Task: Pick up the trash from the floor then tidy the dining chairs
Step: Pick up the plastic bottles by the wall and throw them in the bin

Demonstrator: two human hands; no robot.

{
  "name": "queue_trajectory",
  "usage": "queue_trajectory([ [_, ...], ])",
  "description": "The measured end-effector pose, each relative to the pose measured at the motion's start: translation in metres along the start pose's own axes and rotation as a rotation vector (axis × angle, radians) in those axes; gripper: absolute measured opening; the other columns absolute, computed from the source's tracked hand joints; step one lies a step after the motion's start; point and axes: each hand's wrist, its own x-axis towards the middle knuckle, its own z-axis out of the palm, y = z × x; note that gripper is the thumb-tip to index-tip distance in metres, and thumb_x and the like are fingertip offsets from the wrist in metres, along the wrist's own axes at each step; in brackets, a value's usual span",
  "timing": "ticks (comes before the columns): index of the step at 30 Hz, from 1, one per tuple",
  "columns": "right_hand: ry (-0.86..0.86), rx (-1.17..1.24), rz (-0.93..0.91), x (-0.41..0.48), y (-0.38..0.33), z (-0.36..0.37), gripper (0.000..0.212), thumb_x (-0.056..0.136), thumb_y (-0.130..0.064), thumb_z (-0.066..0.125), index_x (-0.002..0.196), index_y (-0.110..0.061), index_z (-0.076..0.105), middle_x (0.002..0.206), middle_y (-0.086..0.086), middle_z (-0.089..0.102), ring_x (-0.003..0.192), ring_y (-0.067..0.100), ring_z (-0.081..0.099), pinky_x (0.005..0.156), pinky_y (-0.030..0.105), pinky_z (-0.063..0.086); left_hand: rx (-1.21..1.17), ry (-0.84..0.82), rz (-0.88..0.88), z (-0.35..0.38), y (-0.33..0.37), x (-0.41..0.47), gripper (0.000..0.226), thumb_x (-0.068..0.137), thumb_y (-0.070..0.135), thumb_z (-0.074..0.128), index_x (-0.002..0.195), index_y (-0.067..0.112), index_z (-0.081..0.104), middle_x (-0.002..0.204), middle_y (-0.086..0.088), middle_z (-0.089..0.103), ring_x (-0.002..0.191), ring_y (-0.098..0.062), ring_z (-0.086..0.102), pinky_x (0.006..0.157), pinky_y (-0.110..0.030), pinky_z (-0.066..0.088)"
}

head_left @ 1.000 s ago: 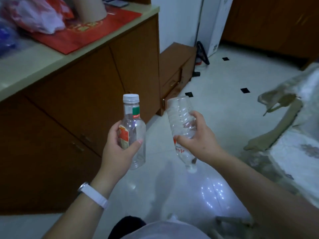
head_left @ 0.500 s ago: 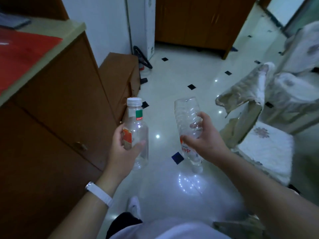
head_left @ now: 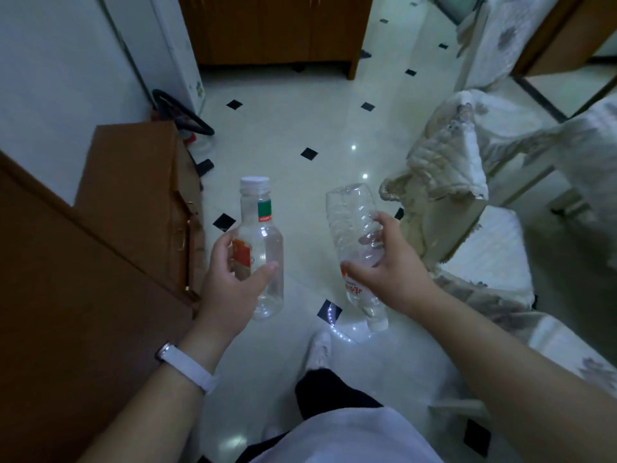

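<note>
2 clear empty plastic bottles (head_left: pixel 261 248)

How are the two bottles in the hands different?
The smooth bottle in the left hand stands upright with its white cap on top; the ribbed bottle in the right hand is tipped with its cap end down. Both are clear, empty plastic with red on their labels.

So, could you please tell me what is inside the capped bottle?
The capped bottle in the left hand looks empty; the floor shows through it. Its label and the fingers cover part.
</note>
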Motion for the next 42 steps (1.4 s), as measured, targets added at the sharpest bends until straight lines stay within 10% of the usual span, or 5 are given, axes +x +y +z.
queue_trajectory([
  [5,0.027,0.098,0.078,0.092,0.009,0.006,0.083,0.071,-0.039,0.08,0.138,-0.037,0.031,0.108,-0.011,0.054,0.075,0.01,0.061,0.062,0.025,0.054,0.08,-0.025,0.0,0.023,0.005,0.086,0.065,0.059,0.039,0.082,0.117,0.045,0.053,0.112,0.01,0.067,0.103,-0.013,0.064,0.095,-0.035,0.051],
  [13,0.022,0.131,0.045,0.252,-0.012,-0.028,0.084,0.071,-0.041,0.08,0.138,-0.039,0.029,0.111,-0.014,0.057,0.089,0.012,0.062,0.082,0.029,0.047,0.162,-0.084,0.051,0.073,0.059,0.225,0.082,0.058,0.048,0.078,0.133,0.03,0.05,0.117,0.014,0.066,0.106,-0.004,0.065,0.086,-0.015,0.047],
  [20,0.049,0.114,0.057,0.323,-0.022,-0.059,0.085,0.073,-0.037,0.08,0.141,-0.035,0.029,0.106,-0.017,0.056,0.089,0.007,0.06,0.08,0.024,0.042,0.176,-0.132,0.084,0.119,0.086,0.316,0.067,0.07,0.029,0.084,0.118,0.053,0.046,0.101,0.034,0.064,0.095,0.01,0.062,0.083,-0.017,0.046],
  [42,0.355,0.126,0.226,0.657,-0.068,-0.091,0.083,0.073,-0.039,0.081,0.139,-0.037,0.031,0.105,-0.017,0.055,0.07,-0.003,0.06,0.074,0.024,0.049,0.119,-0.471,0.077,0.231,0.125,0.72,0.065,0.081,0.014,0.079,0.133,0.034,0.045,0.111,0.021,0.062,0.088,0.017,0.06,0.071,0.0,0.042],
])
